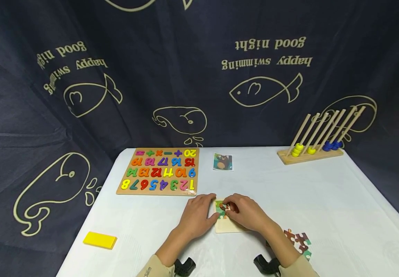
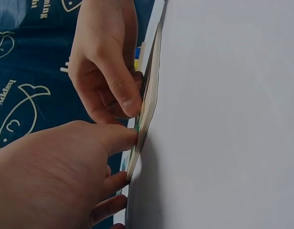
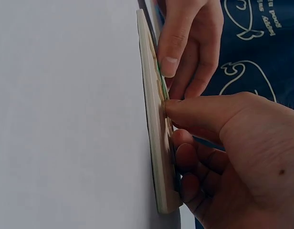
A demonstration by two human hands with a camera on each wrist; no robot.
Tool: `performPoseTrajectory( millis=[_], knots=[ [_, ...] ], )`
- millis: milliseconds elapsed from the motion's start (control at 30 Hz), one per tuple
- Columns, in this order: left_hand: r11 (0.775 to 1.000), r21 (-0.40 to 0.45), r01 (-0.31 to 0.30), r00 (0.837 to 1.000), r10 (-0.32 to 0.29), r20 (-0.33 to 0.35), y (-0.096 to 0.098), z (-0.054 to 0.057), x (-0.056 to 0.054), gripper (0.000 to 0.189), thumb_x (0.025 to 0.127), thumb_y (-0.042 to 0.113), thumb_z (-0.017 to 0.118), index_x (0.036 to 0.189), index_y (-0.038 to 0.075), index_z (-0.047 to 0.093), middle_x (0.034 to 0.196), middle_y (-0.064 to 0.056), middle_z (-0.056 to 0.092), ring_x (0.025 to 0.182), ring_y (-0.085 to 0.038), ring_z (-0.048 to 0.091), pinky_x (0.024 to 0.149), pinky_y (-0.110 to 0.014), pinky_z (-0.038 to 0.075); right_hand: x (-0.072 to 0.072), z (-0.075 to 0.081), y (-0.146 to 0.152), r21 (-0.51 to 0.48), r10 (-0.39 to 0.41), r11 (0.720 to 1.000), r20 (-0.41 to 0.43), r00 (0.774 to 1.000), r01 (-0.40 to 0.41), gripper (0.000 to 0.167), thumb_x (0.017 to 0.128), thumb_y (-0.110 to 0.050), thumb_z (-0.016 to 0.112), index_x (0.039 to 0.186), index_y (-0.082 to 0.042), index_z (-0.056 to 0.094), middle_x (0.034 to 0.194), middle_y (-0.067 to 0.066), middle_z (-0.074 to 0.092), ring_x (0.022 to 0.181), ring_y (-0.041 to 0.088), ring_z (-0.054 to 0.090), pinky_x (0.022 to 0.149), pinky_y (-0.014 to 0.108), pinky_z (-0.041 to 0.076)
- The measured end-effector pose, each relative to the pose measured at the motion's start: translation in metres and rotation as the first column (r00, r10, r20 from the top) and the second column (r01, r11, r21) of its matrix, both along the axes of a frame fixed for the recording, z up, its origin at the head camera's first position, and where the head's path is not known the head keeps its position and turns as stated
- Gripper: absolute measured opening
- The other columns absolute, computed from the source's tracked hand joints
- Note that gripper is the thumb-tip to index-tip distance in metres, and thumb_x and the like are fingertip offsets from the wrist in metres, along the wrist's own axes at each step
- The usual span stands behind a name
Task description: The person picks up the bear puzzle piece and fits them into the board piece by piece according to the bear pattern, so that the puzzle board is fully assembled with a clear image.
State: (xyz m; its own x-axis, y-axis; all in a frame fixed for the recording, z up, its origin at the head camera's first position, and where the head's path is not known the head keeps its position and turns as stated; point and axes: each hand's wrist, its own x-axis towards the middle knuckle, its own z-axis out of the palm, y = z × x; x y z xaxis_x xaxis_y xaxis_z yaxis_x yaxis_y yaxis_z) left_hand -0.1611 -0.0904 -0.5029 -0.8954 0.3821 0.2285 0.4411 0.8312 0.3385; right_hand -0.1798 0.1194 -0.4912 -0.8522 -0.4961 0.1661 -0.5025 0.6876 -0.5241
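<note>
A small wooden puzzle board (image 1: 228, 227) lies in front of me in the head view, with green and brown jigsaw pieces (image 1: 220, 211) along its left part. My left hand (image 1: 196, 215) holds the board at its left edge, thumb over the pieces and index finger by the far corner. From the right, my right hand (image 1: 247, 211) pinches a brown jigsaw piece (image 1: 223, 207) over the board, its fingers covering part of it. Both wrist views show the board edge-on, with the left thumb (image 3: 170, 67) and right thumb (image 2: 131, 106) close together at its face.
Loose jigsaw pieces (image 1: 302, 240) lie beside my right forearm. Beyond the board are a bear picture card (image 1: 223, 162) and a wooden number board (image 1: 158, 171). A peg abacus (image 1: 310, 157) stands at the back right; a yellow block (image 1: 100, 240) lies at the front left.
</note>
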Motion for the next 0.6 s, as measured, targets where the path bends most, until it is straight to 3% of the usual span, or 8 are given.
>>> performPoseTrajectory(
  millis=[333,600],
  knots=[
    [0.998,-0.031,0.046,0.998,-0.048,-0.048,-0.0011,0.0011,0.0001,0.04,0.091,0.04,0.062,0.126,0.019,0.064,0.133,0.003,0.057,0.125,-0.018,0.046,0.096,-0.044,0.038,0.0008,0.0004,-0.0009,-0.029,-0.012,1.0,0.025,1.0,0.012,0.03,0.084,-0.021,0.074,0.113,-0.013,0.068,0.078,-0.012,0.051,0.066,0.004,0.046,0.059,0.025,0.04],
    [0.996,-0.06,0.066,0.995,-0.07,-0.074,-0.0031,-0.0011,0.0003,0.04,0.093,0.041,0.06,0.128,0.02,0.063,0.134,0.003,0.056,0.124,-0.019,0.047,0.095,-0.044,0.039,0.0007,-0.0032,-0.0019,0.009,-0.021,1.0,-0.016,1.0,0.021,0.042,0.086,-0.026,0.072,0.124,-0.011,0.064,0.073,-0.014,0.045,0.061,0.003,0.042,0.054,0.024,0.038]
  ],
)
